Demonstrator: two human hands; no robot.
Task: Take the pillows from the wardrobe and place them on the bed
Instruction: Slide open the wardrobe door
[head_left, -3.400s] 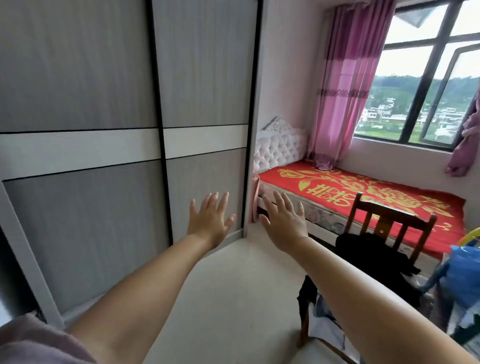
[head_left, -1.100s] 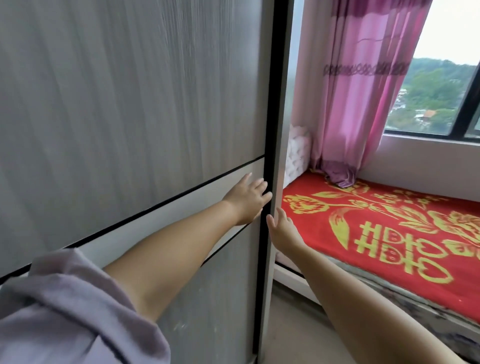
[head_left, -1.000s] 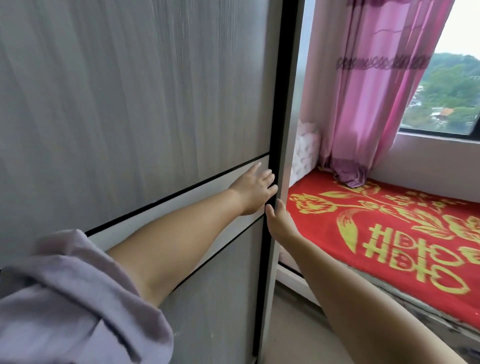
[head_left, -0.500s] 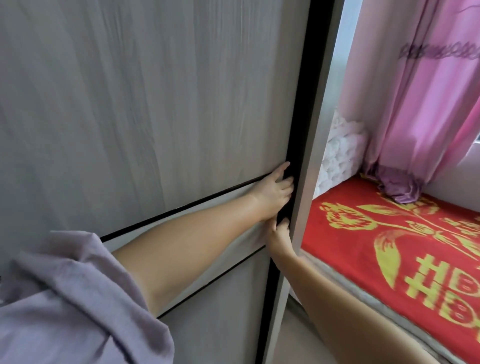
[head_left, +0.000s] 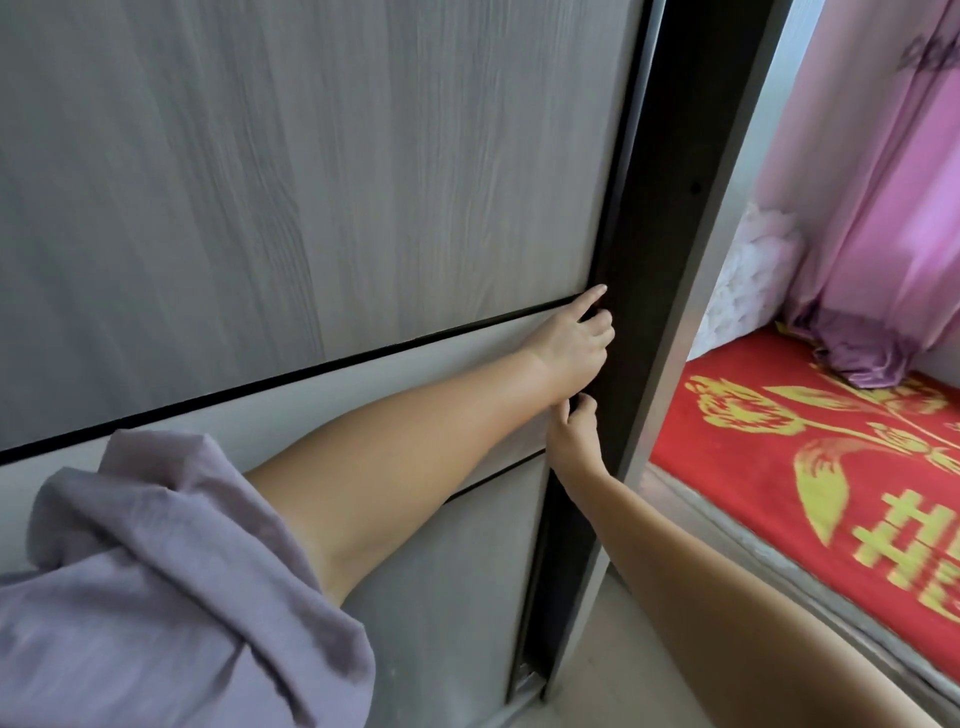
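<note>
Since half a second ago the door has drawn left off the frame, and the dark gap between them is wider. Both hands remain on the door's right edge.

Nearest the camera, a lilac sleeve covers the left upper arm. Beyond it the bare forearm runs across the door's pale band.

The left hand sits at the door's dark edge strip. Its fingers are hooked around the edge, the forefinger extended upward along it; the fingertips are hidden in the gap. The right hand is directly below, touching the left, with its fingers likewise curled over the same edge.

The wardrobe interior within the gap is black. No pillows can be made out there, and the door hides the rest of the interior.

The door stands in the way of access. The gap is narrow, only a little wider than the hands.

To the right, beyond the frame, lies the bed with a red cover bearing a yellow pattern. A white tufted headboard stands at its far end, just beside the wardrobe. A pink curtain hangs behind, its hem bunched on the bed.
</note>
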